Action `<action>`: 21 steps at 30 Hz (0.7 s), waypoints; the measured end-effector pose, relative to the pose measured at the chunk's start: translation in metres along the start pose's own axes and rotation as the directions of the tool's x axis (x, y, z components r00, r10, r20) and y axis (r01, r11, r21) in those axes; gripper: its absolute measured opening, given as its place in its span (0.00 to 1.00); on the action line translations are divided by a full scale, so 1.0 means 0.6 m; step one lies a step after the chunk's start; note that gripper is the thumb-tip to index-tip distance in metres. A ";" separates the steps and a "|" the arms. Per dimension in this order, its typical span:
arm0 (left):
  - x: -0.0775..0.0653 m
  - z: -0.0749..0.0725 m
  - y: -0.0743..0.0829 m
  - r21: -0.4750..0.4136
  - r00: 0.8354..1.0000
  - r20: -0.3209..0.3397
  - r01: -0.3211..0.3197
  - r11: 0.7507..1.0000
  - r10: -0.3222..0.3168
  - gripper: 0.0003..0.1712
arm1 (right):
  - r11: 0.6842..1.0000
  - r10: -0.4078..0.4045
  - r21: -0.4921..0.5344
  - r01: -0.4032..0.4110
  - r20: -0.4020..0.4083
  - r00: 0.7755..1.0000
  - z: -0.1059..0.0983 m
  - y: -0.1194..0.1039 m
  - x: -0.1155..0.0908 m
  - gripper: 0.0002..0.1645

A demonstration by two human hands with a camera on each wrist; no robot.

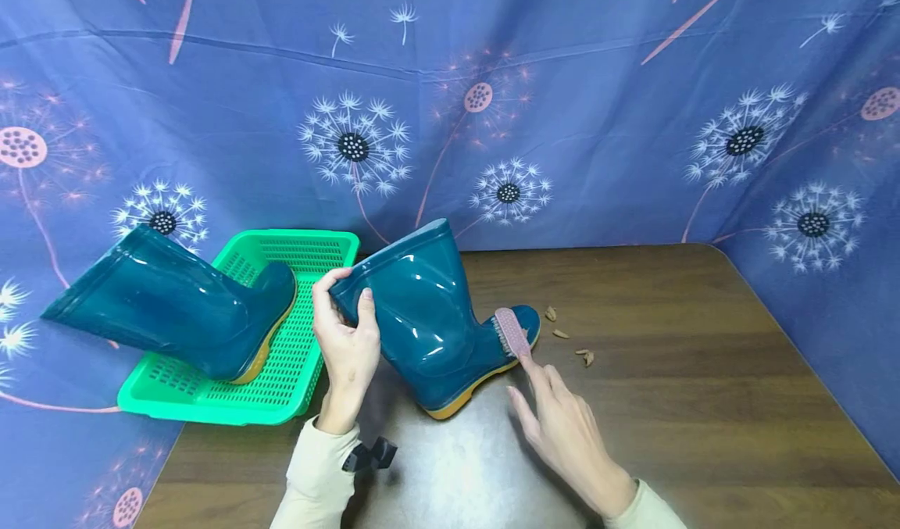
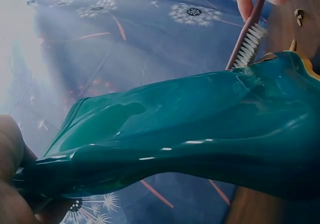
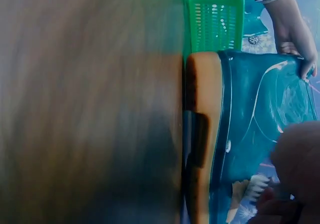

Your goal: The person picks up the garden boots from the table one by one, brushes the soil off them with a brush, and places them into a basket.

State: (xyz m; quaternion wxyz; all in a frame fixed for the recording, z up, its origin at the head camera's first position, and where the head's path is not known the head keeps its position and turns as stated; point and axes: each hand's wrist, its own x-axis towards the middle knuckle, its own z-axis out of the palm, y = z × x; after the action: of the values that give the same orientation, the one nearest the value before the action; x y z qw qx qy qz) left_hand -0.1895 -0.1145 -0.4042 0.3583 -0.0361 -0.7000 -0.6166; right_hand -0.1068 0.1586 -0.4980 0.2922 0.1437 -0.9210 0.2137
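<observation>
A glossy teal rain boot (image 1: 422, 318) with a yellow sole stands tilted on the wooden table. My left hand (image 1: 348, 341) grips the rim of its shaft, thumb on the near side. In my right hand (image 1: 566, 427) is a pink-backed scrubbing brush (image 1: 512, 332), its pale bristles (image 2: 251, 44) against the top of the boot's foot. A brown clump (image 3: 237, 199) sticks to the boot near those bristles in the right wrist view. Part of the brush's handle is hidden by my right fingers.
At left, a green plastic basket (image 1: 309, 236) holds a second teal boot (image 1: 176, 302), whose shaft leans out over the basket's left side. Several brown crumbs (image 1: 587, 357) lie on the table (image 1: 703, 373) beyond the toe. A blue dandelion-print cloth (image 1: 598, 123) hangs behind.
</observation>
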 end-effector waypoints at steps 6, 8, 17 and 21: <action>0.003 -0.002 0.000 0.022 1.000 -0.008 -0.001 1.000 0.001 0.22 | 0.997 -0.046 0.067 0.046 -0.007 0.999 0.000 -0.006 -0.003 0.28; 0.004 -0.004 -0.003 0.046 1.000 -0.010 0.008 0.999 -0.008 0.22 | 0.995 -0.041 0.091 0.039 0.014 0.999 -0.001 -0.007 -0.006 0.28; 0.015 -0.017 -0.005 0.067 0.996 0.015 0.085 0.994 -0.086 0.25 | 0.991 -0.104 0.081 0.105 -0.026 0.994 -0.005 -0.006 -0.010 0.22; 0.020 -0.024 -0.004 0.050 0.992 0.030 0.119 0.992 -0.121 0.26 | 0.982 -0.157 0.099 0.161 -0.047 0.987 -0.007 -0.002 -0.011 0.23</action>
State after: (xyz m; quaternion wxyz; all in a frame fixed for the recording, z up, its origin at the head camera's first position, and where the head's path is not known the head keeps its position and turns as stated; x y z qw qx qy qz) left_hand -0.1932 -0.1326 -0.3999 0.3098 0.0045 -0.7213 -0.6194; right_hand -0.0991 0.1607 -0.4984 0.3184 0.2274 -0.8886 0.2394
